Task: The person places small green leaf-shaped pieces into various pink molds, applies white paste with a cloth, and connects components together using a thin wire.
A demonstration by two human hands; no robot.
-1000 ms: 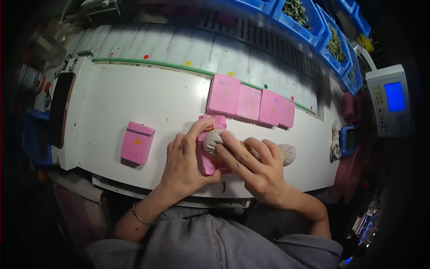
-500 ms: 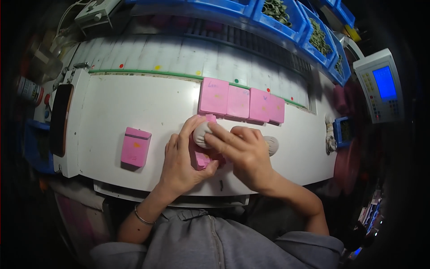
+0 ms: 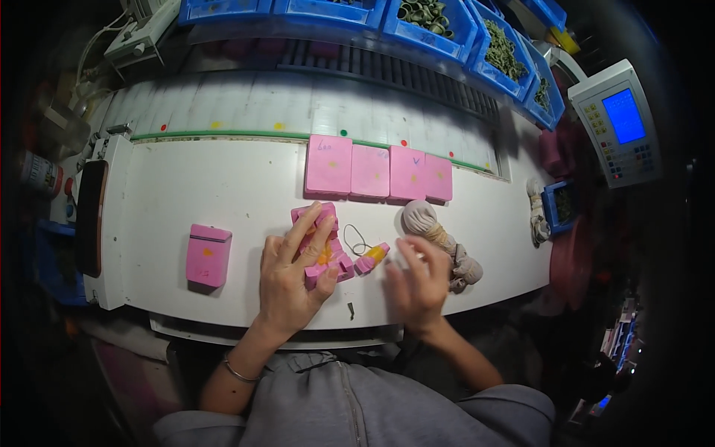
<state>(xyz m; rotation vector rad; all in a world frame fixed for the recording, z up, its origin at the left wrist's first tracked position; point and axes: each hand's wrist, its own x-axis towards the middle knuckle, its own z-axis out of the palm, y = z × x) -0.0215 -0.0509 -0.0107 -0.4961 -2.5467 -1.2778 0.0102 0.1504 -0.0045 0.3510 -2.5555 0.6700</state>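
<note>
Under my left hand lies a pink rubber mould block with a stepped, cut-open inside and yellow patches. My index and middle fingers press across its top, and the thumb grips its near side. Right beside it rest a small pink-and-yellow mould piece and a thin dark loop. My right hand is blurred by motion but empty, its fingers apart, between that small piece and a whitish cloth pouch. The pouch lies on the table, round at its far end, bound in the middle, with a bunched tail.
Several closed pink blocks stand in a row along the far edge; another pink block lies at left. Blue bins of small green pieces hang beyond. A control unit with a blue screen is at right, a phone-like dark slab at left.
My right hand has put the cloth pouch down on the table and drawn back from the mould. The mould's stepped inside and the small piece beside it now show. The view has shifted slightly.
</note>
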